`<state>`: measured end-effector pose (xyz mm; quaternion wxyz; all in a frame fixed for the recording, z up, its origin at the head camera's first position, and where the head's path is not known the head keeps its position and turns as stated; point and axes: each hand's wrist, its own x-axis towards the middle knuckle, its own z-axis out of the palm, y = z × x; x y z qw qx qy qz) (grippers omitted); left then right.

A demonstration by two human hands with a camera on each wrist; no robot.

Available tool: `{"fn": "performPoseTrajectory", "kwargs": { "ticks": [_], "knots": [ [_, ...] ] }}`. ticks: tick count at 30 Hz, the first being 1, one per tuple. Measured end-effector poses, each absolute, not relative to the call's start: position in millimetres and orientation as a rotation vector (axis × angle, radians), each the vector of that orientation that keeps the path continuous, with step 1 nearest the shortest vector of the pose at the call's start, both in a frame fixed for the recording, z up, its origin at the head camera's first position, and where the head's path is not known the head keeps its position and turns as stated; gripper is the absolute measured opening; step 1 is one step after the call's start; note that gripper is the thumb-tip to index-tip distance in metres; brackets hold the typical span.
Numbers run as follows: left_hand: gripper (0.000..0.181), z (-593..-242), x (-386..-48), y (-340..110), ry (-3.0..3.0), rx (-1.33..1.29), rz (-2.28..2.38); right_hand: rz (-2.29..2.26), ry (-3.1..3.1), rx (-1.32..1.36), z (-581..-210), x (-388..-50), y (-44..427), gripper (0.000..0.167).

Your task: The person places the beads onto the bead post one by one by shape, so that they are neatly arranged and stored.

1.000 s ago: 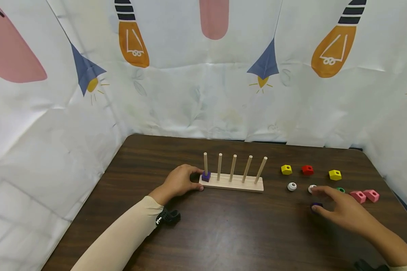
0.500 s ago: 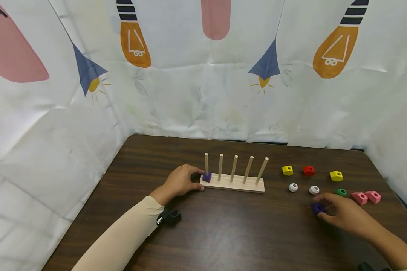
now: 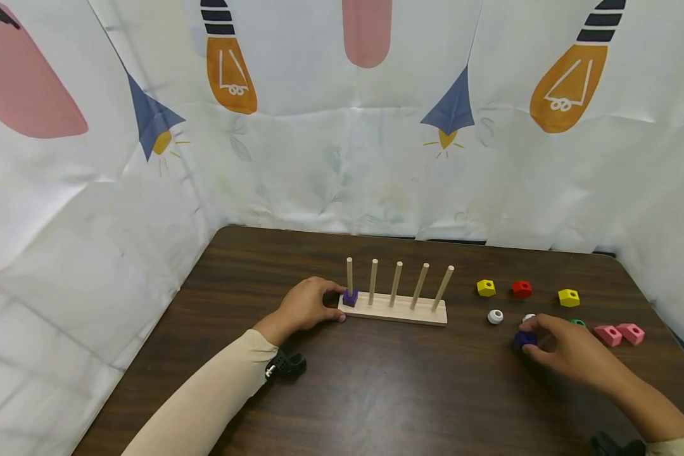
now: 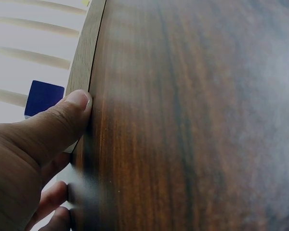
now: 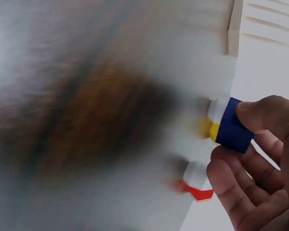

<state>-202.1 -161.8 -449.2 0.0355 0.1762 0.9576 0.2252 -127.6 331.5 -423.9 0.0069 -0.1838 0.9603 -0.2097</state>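
Note:
A wooden base [image 3: 399,310] carries a row of upright pegs, and a purple block [image 3: 350,297] sits at the bottom of the leftmost one. My left hand [image 3: 304,308] grips the base's left end; in the left wrist view its thumb [image 4: 77,103] presses the base's side edge beside the purple block [image 4: 44,97]. Off to the right, my right hand [image 3: 576,349] pinches a dark blue-purple block [image 3: 524,340]. The right wrist view shows that block [image 5: 235,127] between the thumb and fingers of the right hand [image 5: 260,159].
Around the right hand lie two yellow blocks [image 3: 486,288] [image 3: 569,297], a red block [image 3: 521,289], two white beads [image 3: 495,316] [image 3: 528,317], a partly hidden green bead [image 3: 578,323] and two pink blocks [image 3: 608,335] [image 3: 631,333]. A patterned cloth [image 3: 330,158] hangs behind the table.
My right hand has closed on the dark block and moved it slightly left and toward the back, now partly covering one white bead. The left hand stays on the base.

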Motion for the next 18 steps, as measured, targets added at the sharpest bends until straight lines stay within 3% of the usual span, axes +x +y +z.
{"fn": "performPoseTrajectory", "kwargs": {
  "ticks": [18],
  "knots": [
    [0.057,-445,-201,-160,2.937,0.538,0.696,-0.733,3.177,-0.925,-371,-152,298,0.038]
  ]
}}
